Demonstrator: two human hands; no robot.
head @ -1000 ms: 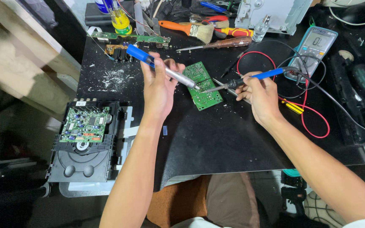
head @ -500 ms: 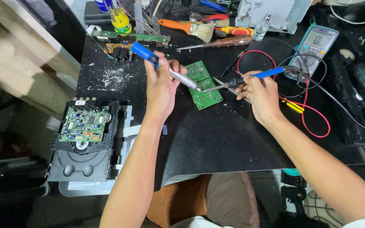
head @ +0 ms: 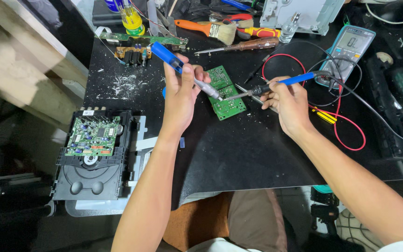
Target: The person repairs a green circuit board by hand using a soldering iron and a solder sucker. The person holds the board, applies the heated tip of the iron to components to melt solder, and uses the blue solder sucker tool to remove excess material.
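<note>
The left hand (head: 181, 95) gripped a blue desoldering pump (head: 183, 70) while the right hand (head: 289, 103) clasped a blue-handled soldering iron (head: 276, 85). Both tips met on a green circuit board (head: 225, 93) that lay mid-bench (head: 239, 149), near a multimeter (head: 348, 51).

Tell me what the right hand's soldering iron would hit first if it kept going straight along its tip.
The right hand aims the soldering iron left and slightly down. Its tip would probably first meet the green circuit board, beside the desoldering pump nozzle; depth is unclear.

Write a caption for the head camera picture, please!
Left hand holds a desoldering pump, right hand a soldering iron, tips meeting over a green circuit board.
</note>
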